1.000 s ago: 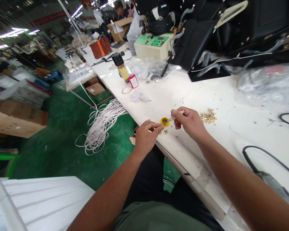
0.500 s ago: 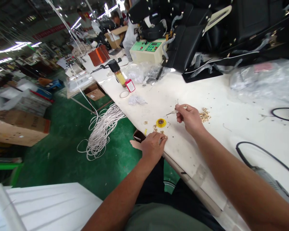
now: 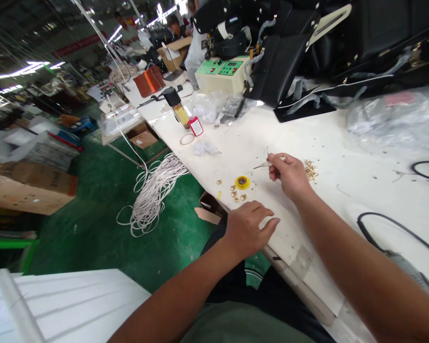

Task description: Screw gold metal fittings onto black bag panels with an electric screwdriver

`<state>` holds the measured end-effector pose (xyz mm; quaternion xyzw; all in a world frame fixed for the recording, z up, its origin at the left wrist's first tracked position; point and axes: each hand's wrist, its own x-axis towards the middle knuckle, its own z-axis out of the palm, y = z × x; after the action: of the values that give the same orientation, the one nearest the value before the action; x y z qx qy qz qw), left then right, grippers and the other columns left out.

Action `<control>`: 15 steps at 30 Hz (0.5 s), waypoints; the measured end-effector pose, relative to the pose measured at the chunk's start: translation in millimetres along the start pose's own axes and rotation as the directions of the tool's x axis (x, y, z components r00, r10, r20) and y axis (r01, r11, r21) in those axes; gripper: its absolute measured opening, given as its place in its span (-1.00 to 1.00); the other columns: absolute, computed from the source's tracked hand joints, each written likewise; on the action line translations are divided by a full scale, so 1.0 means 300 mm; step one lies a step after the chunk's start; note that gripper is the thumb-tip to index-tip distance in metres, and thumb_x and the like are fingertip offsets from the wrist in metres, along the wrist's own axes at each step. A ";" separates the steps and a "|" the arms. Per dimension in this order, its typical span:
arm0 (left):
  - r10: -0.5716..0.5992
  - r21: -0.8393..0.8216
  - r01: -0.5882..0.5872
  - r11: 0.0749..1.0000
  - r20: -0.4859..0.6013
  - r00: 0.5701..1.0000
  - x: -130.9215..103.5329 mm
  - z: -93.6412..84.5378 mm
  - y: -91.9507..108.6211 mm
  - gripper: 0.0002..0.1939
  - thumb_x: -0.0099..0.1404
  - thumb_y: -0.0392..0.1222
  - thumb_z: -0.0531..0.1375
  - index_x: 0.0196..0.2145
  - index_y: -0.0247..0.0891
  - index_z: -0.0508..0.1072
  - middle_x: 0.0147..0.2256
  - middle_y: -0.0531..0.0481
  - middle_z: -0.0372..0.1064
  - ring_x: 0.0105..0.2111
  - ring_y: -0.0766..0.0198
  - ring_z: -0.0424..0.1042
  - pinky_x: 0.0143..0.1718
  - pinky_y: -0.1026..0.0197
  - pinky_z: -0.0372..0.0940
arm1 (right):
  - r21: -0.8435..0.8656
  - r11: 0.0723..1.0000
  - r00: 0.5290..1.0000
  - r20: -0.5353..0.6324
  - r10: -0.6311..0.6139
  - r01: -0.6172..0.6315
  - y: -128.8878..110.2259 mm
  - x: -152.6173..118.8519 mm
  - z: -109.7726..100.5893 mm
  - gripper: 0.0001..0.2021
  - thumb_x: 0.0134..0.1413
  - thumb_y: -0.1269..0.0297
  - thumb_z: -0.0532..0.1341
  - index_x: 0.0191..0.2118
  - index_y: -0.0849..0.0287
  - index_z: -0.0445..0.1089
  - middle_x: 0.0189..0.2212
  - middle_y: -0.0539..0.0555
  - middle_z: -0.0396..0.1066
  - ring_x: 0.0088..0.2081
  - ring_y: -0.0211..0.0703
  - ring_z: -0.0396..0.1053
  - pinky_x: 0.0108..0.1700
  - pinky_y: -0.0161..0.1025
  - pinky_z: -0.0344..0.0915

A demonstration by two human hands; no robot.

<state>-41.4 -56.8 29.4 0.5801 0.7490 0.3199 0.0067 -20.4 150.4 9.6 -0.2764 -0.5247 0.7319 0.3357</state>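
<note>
Two hands noted at white bench (image 3: pixel 329 138), both in view. R hand (image 3: pixel 291 177): closed, gripping pale handle of thin pointed tool (image 3: pixel 266 164) betw. thumb & fingers; shaft directed L. Tip stood nr yellow round dish (image 3: pixel 248 184), apart from it, on far side; contact of tip w/ bench could not be told. Dish lay flat, dark matter at centre, exact contents too small to ID.

L hand (image 3: pixel 248 228): open, thumb & index apart w/ gap betw., positioned at nr edge of bench, on person's side of dish. Whether it touched bench could not be told.

Small gold-col. metal fittings (image 3: pixel 236 199) lay loose just beside dish, L & nr side; one more sat a little apart, further L. Heap of gold-col. pieces (image 3: pixel 311 172) lay just past R hand, to its R.

Further up bench: ring of tape (image 3: pixel 181 141), flat; red btl w/ white label (image 3: pixel 196 126), upright, just beside dark-capped btl w/ amber contents (image 3: pixel 181 116); cream/green control unit (image 3: pixel 219 81), partly behind clear plastic; black bags (image 3: pixel 279 62) piled to its R. Grey power tool (image 3: pixel 411 271) lay far R, partly hidden by R forearm. Loose hank of white cord (image 3: pixel 157 190) on green floor (image 3: pixel 89 224).
</note>
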 end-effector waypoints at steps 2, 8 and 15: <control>0.009 0.073 -0.017 0.997 0.104 0.994 0.079 0.024 0.022 -0.78 0.45 -0.06 0.24 -0.05 -0.19 0.55 -0.13 -0.04 0.56 -0.12 0.15 0.54 -0.05 0.13 0.45 | 0.035 0.998 0.998 -0.040 -0.043 0.044 -0.030 0.011 -0.016 -0.66 -0.01 -0.01 0.50 -0.38 0.16 0.50 -0.57 -0.07 0.38 -0.64 -0.35 0.26 -0.63 -0.37 0.17; -0.083 0.391 -0.011 0.920 0.222 0.971 0.297 0.155 0.032 -0.64 0.50 -0.14 0.13 0.19 -0.25 0.38 0.23 -0.20 0.33 0.07 0.03 0.40 -0.11 0.05 0.45 | 0.130 0.982 0.983 -0.136 -0.122 0.140 -0.119 0.027 -0.060 -0.69 -0.01 0.06 0.50 -0.41 0.18 0.48 -0.59 -0.07 0.35 -0.65 -0.37 0.25 -0.65 -0.39 0.15; -0.111 0.411 -0.015 0.911 0.282 0.953 0.341 0.224 0.008 -0.74 0.54 -0.19 0.04 -0.02 -0.23 0.51 0.03 -0.15 0.42 -0.04 0.07 0.41 -0.20 0.08 0.43 | 0.129 0.985 0.985 -0.145 -0.096 0.115 -0.107 0.045 -0.069 -0.68 -0.01 0.04 0.48 -0.40 0.16 0.44 -0.59 -0.09 0.33 -0.65 -0.37 0.22 -0.67 -0.39 0.13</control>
<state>-47.2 64.6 13.9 0.5916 0.8037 0.0644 0.0067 -6.7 180.1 33.3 -0.2742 -0.4626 0.7265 0.4278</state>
